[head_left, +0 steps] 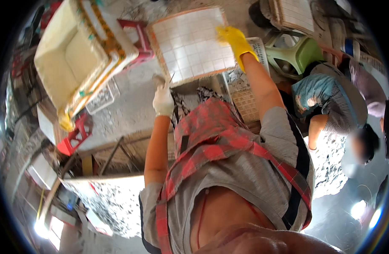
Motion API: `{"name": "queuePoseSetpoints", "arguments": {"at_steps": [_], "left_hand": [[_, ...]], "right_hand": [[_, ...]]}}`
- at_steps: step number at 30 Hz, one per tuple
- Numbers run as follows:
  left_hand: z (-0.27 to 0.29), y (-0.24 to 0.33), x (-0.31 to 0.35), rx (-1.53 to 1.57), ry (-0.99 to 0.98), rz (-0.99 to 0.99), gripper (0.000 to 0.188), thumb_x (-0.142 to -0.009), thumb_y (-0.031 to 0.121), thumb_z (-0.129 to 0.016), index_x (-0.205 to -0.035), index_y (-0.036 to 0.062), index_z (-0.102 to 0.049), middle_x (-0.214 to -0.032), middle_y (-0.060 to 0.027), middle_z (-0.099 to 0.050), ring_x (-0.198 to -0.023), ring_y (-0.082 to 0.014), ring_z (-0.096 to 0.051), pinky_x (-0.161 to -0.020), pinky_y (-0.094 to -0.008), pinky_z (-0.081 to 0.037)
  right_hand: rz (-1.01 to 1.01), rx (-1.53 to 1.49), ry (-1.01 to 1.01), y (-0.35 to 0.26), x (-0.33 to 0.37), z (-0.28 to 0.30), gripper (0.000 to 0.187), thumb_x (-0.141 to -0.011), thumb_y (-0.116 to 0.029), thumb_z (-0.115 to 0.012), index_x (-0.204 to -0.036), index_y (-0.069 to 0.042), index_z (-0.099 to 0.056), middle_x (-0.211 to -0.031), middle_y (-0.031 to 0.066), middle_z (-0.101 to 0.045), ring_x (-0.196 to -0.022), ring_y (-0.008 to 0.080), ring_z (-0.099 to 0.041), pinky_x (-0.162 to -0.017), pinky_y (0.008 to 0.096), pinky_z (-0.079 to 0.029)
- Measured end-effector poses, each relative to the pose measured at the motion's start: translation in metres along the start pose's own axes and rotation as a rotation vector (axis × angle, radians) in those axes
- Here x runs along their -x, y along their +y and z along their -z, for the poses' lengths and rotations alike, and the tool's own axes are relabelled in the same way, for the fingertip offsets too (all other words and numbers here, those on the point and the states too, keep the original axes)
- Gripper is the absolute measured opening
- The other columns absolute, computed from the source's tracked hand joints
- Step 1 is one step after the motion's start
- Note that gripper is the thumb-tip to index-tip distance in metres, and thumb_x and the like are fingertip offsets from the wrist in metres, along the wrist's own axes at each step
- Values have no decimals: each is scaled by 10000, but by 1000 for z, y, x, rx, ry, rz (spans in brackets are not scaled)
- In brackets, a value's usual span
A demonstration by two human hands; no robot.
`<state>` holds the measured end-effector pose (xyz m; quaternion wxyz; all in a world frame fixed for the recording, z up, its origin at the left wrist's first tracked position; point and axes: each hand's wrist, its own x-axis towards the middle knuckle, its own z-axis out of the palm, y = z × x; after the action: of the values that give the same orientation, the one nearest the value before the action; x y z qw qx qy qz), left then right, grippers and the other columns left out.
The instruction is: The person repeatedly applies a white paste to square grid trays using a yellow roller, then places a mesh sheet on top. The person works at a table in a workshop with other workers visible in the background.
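Note:
A white board marked with a grid of squares (190, 42), with a worn orange-brown rim, lies in front of me. My right hand (239, 45), in a yellow rubber glove, is over its right edge; motion smears the fingertips. At the near left corner, my left hand (163, 100) wears a white glove with brownish, dirty fingertips. It looks closed, and a thin dark pointed thing sticks up beside its fingers; what it grips is unclear.
A large foam box (69, 55) stands at the left by red plastic stools (78, 134). Right of the board are a white basket of small grey pieces (237, 78) and a green stool (298, 53). Another person (334, 93) bends at the right beside bright pale pieces.

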<state>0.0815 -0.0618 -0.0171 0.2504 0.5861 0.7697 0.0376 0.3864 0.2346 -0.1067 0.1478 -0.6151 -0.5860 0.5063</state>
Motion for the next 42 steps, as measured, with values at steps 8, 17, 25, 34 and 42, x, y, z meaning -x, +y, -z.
{"name": "queuePoseSetpoints", "arguments": {"at_steps": [8, 17, 25, 34, 42], "left_hand": [[3, 7, 0, -15, 3, 40, 318, -968, 161, -478, -1261, 142, -602, -1091, -160, -643, -955, -390, -658, -765, -508, -539], [5, -8, 0, 60, -45, 47, 358, -983, 171, -506, -1328, 162, -603, -1112, -142, -651, -962, -372, -656, -790, -487, -532], [-11, -31, 12, 164, 48, -55, 382, -978, 163, -549, -1350, 115, -624, -1148, -169, -654, -1045, -363, -636, -871, -449, -529], [-7, -44, 12, 211, -33, -33, 343, -979, 102, -566, -1312, 85, -649, -1149, -175, -693, -1064, -377, -636, -919, -443, -515], [4, -52, 9, 158, -73, -25, 310, -958, 94, -578, -1251, 111, -677, -1104, -161, -687, -1058, -360, -644, -904, -440, -523]], "right_hand": [[-192, 190, -3, -66, 21, 17, 808, -956, -397, -625, -1641, -376, -199, -1026, 124, -726, -907, 236, -688, -835, 389, -526], [112, 117, 188, -75, -56, -4, 418, -1013, -309, -543, -1384, -126, -603, -1237, 116, -677, -1114, 317, -647, -963, 443, -481], [1234, 587, -79, -75, 56, -146, 495, -913, -258, -632, -1381, -102, -583, -1426, 136, -567, -1373, 346, -477, -1187, 468, -337], [952, 681, 169, -27, 16, -29, 508, -841, -272, -688, -1305, -85, -595, -1382, 137, -569, -1339, 330, -497, -1158, 473, -369], [768, 884, 333, -84, -35, -119, 562, -851, -358, -698, -1339, -99, -595, -1464, 174, -543, -1373, 337, -491, -1170, 440, -359]]}}
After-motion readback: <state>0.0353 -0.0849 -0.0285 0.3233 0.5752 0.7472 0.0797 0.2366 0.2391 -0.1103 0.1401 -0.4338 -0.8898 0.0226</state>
